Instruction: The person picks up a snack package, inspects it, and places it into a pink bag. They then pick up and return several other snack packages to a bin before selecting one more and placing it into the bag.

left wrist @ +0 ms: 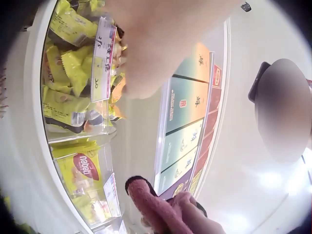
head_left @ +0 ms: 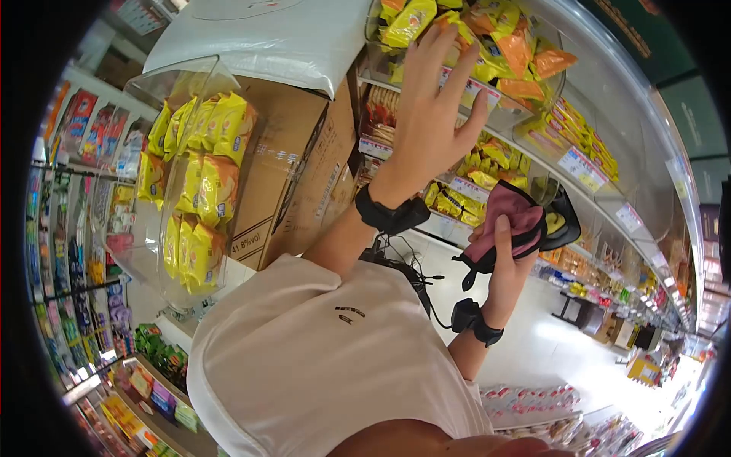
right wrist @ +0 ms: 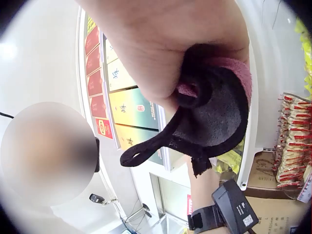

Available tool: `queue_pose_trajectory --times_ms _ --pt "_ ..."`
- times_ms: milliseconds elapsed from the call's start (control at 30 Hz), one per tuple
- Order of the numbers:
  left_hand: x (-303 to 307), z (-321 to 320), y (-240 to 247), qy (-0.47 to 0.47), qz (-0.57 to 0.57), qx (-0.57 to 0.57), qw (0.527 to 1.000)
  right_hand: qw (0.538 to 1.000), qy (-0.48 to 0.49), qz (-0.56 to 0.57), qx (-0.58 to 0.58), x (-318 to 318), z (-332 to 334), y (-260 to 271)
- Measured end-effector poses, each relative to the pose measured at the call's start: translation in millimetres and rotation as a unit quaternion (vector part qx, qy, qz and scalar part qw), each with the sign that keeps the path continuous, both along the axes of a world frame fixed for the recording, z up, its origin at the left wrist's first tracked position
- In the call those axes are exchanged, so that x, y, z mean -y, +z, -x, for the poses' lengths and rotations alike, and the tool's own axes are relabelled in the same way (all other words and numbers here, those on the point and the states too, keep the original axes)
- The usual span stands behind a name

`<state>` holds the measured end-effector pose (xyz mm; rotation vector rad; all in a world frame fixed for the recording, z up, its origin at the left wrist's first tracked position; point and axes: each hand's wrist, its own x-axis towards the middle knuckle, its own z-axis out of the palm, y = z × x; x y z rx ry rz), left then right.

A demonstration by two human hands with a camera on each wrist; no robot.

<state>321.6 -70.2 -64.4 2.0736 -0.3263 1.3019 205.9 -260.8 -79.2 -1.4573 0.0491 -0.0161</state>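
My left hand (head_left: 434,114), fingers straight and spread, reaches up to the front of a clear bin heaped with yellow and orange snack packets (head_left: 518,46). Its fingertips overlap the packets, beside a price label (head_left: 472,87) on the bin front. In the left wrist view that hand (left wrist: 156,44) is close to the label and packets. Lower down, my right hand (head_left: 514,266) grips a folded pink cloth (head_left: 506,209) with black edging, its thumb on top. The right wrist view shows the cloth's grey side (right wrist: 214,107) and a black hanging loop (right wrist: 141,153).
Another clear bin of yellow packets (head_left: 205,190) stands to the left by a cardboard box (head_left: 282,145), with a white sack (head_left: 251,38) behind. Lower shelves (head_left: 582,167) carry more packets. Gift boxes (left wrist: 187,100) are stacked behind the bins. Cables (head_left: 407,263) hang near the torso.
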Motion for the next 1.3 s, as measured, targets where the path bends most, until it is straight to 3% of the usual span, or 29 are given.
queue_pose_trajectory --times_ms 100,200,300,400,500,667,767,867,967,1133,1267,1300 --pt "2 4 4 0.025 -0.081 -0.048 0.995 1.000 -0.024 0.003 -0.003 0 20 6" --pt "8 17 10 -0.019 0.012 -0.024 0.999 0.999 -0.028 -0.026 0.003 6 40 15" --pt "16 50 20 -0.026 0.012 -0.018 0.999 0.998 -0.056 -0.002 0.013 14 58 16" --pt "24 85 21 -0.097 0.057 -0.066 0.991 0.997 -0.063 -0.027 0.035 28 79 -2" --pt "29 127 29 -0.124 0.066 -0.068 0.988 0.991 -0.103 -0.085 0.023 33 114 1" --pt "26 225 67 -0.225 0.107 -0.014 0.968 0.984 -0.091 -0.156 -0.004 43 157 -16" --pt "11 287 88 -0.289 0.081 0.015 0.954 0.979 -0.080 -0.187 -0.027 24 172 -18" --pt "-11 334 110 -0.361 0.058 0.052 0.929 0.983 0.007 -0.181 -0.022 1 184 -17" --pt "-10 376 115 -0.400 0.140 0.078 0.902 0.986 0.068 -0.145 -0.047 -17 193 -27" --pt "-35 386 135 -0.550 0.193 0.113 0.804 0.988 0.069 -0.131 -0.045 -63 206 -7" --pt "-85 391 132 -0.531 0.187 0.136 0.815 0.995 0.027 -0.087 -0.048 -103 205 -3" --pt "-100 393 131 -0.522 0.180 0.140 0.822 0.993 0.055 -0.098 -0.046 -117 202 3"
